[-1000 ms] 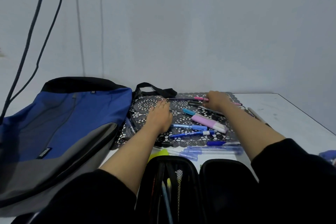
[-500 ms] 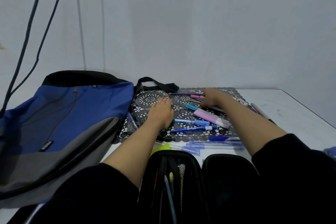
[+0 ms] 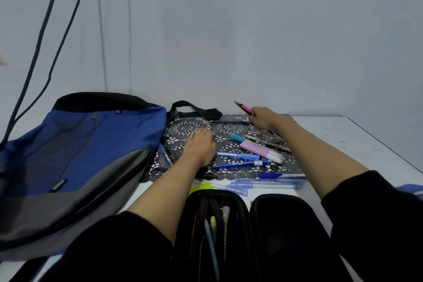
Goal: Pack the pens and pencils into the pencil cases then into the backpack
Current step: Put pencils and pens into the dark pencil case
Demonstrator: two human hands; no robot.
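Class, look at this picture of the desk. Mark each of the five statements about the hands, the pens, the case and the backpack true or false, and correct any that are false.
1. The right hand holds a pink pen above the lace mat. True.
2. The left hand grips a blue pen. False: it lies flat on the lace mat and holds nothing.
3. The black pencil case is zipped shut. False: it lies open with pens inside.
4. The backpack lies to the left of the lace mat. True.
5. The lilac highlighter is in the pencil case. False: it lies on the lace mat.
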